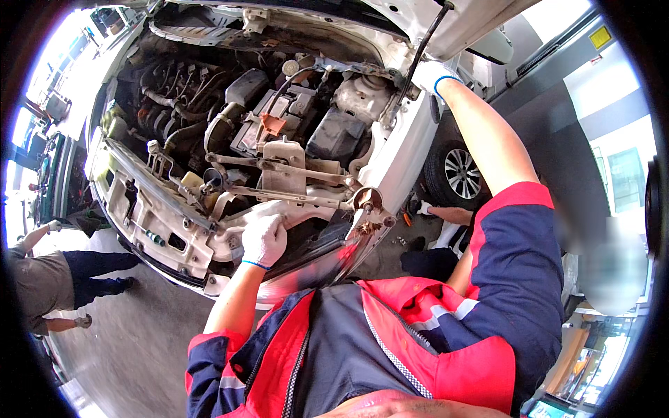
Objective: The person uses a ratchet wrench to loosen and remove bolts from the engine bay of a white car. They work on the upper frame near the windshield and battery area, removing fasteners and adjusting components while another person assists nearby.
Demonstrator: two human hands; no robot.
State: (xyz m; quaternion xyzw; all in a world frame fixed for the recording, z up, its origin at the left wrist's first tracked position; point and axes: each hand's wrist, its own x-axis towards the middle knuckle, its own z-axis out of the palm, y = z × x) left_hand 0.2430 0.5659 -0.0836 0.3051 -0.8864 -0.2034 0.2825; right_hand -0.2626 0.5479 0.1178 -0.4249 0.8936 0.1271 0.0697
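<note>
The person's left hand (265, 237) rests, fingers curled, on the car frame (171, 219); whether they grip is unclear. Just beyond those fingers lie metal bars (293, 197), then the battery (280, 108). Farther right, the right hand (430, 75) meets the fender (408, 143), its fingers unreadable.

Glossy painted fender (410, 150), dull metal bracket (284, 168) (rough-looking, stained), matt knitted left glove (265, 238).
</note>
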